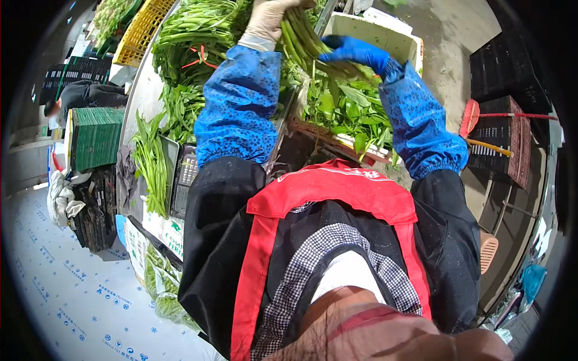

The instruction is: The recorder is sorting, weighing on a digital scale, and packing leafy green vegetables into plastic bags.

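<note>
My left hand (pixel 266 20), in a pale glove, is closed round the thick green stems of a bunch of leafy vegetables (pixel 300 38) near the top of the view. On the right, my right hand (pixel 354 52), in a blue glove, lies against the same bunch with its fingers stretched along the stems; whether it grips them I cannot tell. The bunch is tilted above a white foam box (pixel 417 49). Loose green leaves (pixel 350 108) lie below my right hand. Tied greens with a red band (pixel 198 58) are left of my left forearm.
A small bunch of greens (pixel 151 167) lies beside a keypad scale (pixel 184 180) at left. Beyond are a yellow crate (pixel 142 31), green stacked crates (pixel 97 137) and a bent-over person (pixel 90 94). A red brush (pixel 469 118) and black crates (pixel 492 144) stand right.
</note>
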Tool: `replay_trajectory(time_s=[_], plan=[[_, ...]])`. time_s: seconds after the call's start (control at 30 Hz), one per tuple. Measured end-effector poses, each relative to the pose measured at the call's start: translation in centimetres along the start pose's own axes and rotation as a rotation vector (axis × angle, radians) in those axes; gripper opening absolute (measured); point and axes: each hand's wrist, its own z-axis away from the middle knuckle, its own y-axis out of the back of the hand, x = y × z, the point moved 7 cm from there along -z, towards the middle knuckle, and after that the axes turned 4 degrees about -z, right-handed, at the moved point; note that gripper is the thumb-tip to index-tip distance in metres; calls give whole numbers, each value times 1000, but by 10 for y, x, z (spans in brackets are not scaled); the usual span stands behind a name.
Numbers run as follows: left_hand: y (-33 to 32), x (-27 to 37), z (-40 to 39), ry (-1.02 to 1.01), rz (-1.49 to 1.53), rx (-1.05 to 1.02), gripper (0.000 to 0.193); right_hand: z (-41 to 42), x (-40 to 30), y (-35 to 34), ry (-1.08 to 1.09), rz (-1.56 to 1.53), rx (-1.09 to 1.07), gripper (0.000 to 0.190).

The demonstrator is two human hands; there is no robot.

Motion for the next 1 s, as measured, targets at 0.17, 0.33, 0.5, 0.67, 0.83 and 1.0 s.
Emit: replay_trajectory(time_s=[0.17,0.33,0.5,0.67,0.83,1.0], plan=[[13,13,-7,28,63,22,22,43,73,20,-166,38,198,37],[20,22,-10,-30,15,99,19,80,132,40,-492,-387,444,20],[30,36,-11,-110,53,188,15,89,55,68,44,-58,780,29],[16,30,-11,-94,84,151,14,63,-51,68,342,704,882,38],[19,33,-10,-149,35,177,16,42,15,56,-26,293,438,34],[47,49,-7,-195,97,280,17,76,85,75,-319,329,308,44]])
